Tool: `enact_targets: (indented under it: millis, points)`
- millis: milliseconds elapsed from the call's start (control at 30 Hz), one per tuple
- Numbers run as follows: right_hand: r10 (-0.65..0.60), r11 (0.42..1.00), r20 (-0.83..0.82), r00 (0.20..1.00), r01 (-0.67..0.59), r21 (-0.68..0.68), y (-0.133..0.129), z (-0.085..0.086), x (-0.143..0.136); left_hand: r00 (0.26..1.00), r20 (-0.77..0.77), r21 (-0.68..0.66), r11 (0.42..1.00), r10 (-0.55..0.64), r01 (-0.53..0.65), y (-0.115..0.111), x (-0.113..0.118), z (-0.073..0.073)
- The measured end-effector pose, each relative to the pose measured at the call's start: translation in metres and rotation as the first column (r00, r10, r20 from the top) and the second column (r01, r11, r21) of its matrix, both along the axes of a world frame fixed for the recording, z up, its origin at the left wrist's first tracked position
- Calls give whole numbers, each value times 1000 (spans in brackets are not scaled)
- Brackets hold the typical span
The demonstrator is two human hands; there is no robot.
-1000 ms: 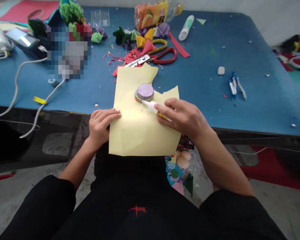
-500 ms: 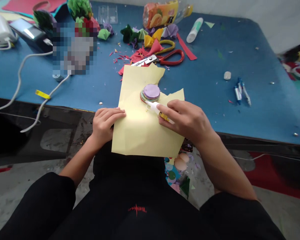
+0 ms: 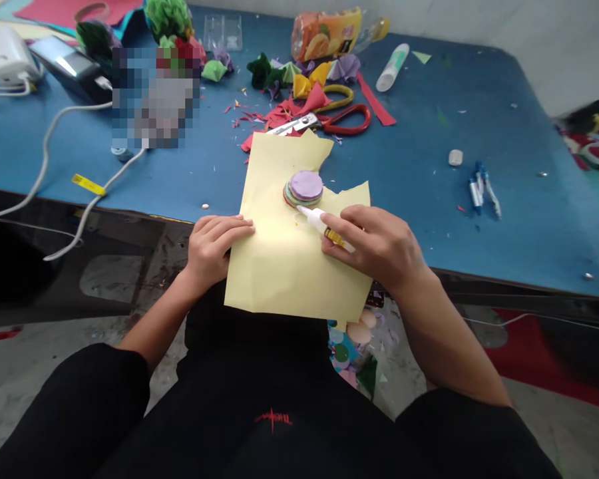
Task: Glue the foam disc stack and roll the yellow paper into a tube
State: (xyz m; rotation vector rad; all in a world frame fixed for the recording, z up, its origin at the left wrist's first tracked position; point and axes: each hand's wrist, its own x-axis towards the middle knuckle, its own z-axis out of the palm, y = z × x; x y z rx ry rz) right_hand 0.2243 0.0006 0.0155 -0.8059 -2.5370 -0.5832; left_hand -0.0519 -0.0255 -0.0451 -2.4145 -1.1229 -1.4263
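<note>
A pale yellow paper sheet (image 3: pixel 299 286) lies over the table's front edge, its top right corner cut away. My left hand (image 3: pixel 214 246) grips its left edge, fingers on top and thumb hidden. In my right hand (image 3: pixel 379 243) is a white glue bottle (image 3: pixel 318 219) with a yellow label, held tilted. Its narrow nozzle points left at the paper, just below a stack of round paper discs (image 3: pixel 307 186). The top disc is purple; green and reddish rims show beneath it. Near the nozzle tip, a faint curved line marks the sheet.
Behind the sheet lie scissors (image 3: pixel 347 121) with red and yellow handles among red paper scraps (image 3: pixel 284 112). Farther back are crumpled paper pieces (image 3: pixel 347 68), an orange drink bottle (image 3: pixel 329 34) and a glue stick (image 3: pixel 393 68). White cables (image 3: pixel 47 150) trail at left; pens (image 3: pixel 482 188) lie at right.
The whole view has shifted slightly. Both hands, the sheet and the disc stack keep nearly the same arrangement, with the nozzle still just below the stack.
</note>
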Motion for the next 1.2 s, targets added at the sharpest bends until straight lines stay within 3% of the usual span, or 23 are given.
enact_targets:
  millis: [300, 500, 833, 1067, 1200]
  points:
    - [16, 993, -72, 997, -7, 120, 3, -7, 11, 1000, 6, -8, 1000, 5, -5, 0, 0, 0]
    - [-11, 999, -44, 999, 12, 37, 7, -9, 9, 1000, 8, -19, 1000, 22, -22, -1, 0, -1]
    - [6, 996, -63, 998, 0, 90, 4, -8, 7, 1000, 10, -15, 1000, 9, -9, -1, 1, 0]
    - [-70, 993, -67, 995, 76, 88, 4, -11, 16, 1000, 6, -17, 1000, 5, -5, -1, 0, -1]
    - [-2, 998, -117, 993, 10, 61, 5, -11, 20, 1000, 2, -17, 1000, 16, -15, -1, 0, -1]
